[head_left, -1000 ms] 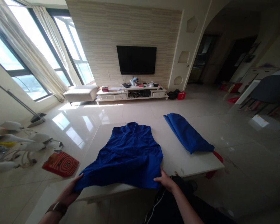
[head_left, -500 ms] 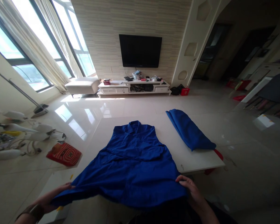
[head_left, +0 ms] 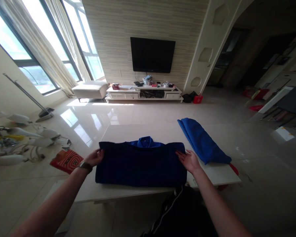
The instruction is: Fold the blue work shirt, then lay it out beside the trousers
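A blue collared shirt lies on the white table, its lower part folded up toward the collar. The collar shows just past the raised hem. My left hand grips the folded layer at its left side, fingers closed on the cloth. At the right side, my right hand holds the same layer, its fingers fairly straight against the fabric. To the right of the shirt, a second blue garment rests folded on the table.
A red bag and a dismantled light fixture are on the floor at left. Beyond the table stand a white TV cabinet and a padded bench. A red object shows under the table's right end.
Both hands have moved away from me and inward, carrying the shirt's hem up over its body toward the collar. The shirt now looks like a short wide rectangle.
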{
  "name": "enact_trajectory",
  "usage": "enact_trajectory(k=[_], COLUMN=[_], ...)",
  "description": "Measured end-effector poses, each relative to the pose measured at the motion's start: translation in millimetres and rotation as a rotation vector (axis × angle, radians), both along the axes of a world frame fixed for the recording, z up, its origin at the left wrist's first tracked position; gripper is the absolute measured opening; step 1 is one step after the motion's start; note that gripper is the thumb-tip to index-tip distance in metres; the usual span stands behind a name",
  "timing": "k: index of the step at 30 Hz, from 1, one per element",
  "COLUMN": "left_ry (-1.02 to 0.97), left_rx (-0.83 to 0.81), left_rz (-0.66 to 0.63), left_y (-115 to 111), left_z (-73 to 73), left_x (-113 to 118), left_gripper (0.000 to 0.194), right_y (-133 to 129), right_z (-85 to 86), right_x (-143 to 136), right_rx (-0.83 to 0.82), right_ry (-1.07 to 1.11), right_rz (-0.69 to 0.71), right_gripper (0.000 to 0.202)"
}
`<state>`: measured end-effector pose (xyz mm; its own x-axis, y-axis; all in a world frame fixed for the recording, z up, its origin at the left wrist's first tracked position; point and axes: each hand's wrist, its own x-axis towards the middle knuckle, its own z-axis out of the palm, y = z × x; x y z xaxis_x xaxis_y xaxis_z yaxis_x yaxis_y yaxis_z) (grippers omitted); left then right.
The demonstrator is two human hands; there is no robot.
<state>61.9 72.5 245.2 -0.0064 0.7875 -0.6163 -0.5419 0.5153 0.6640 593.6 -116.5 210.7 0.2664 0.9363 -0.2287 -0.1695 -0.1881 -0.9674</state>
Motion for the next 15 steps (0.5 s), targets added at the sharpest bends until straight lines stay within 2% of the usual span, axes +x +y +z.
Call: enact_trajectory(k=[3, 5, 7, 10, 13, 15], left_ry=[0.142, 0.319, 0.513, 0.725, 1.021, 1.057], left_rx=[0.098, 0.151, 0.151, 0.073, 0.033, 0.024], left_rz=[-0.046, -0.095, -0.148, -0.247, -0.404, -0.435], left_y=[36.2, 36.6, 20.4, -14.9, -37.8, -41.9], left_z=[-6.3, -22.1, -46.2, -90.8, -128.1, -141.6], left_x=[27.6, 33.8, 28.7, 6.7, -16.8, -26.9], left_gripper=[0.029, 0.039, 0.052, 0.06, 0.052, 0.042], right_y=[44.3, 50.6, 38.8, 3.0, -27.1, -33.8], right_z=[-12.9, -34.4, -62.6, -104.4, -130.9, -137.5], right_x=[2.0, 1.5, 1.1, 1.7, 2.4, 2.9], right_rx=[-0.084, -0.209, -0.339, -0.495, -0.557, -0.514], right_ry=[-0.181, -0.431, -0.602, -0.646, -0.612, -0.563], right_rz=[-0.034, -0.039, -0.042, -0.079, -0.081, -0.057], right_gripper=[0.053, 0.054, 0.062, 0.077, 0.062, 0.045])
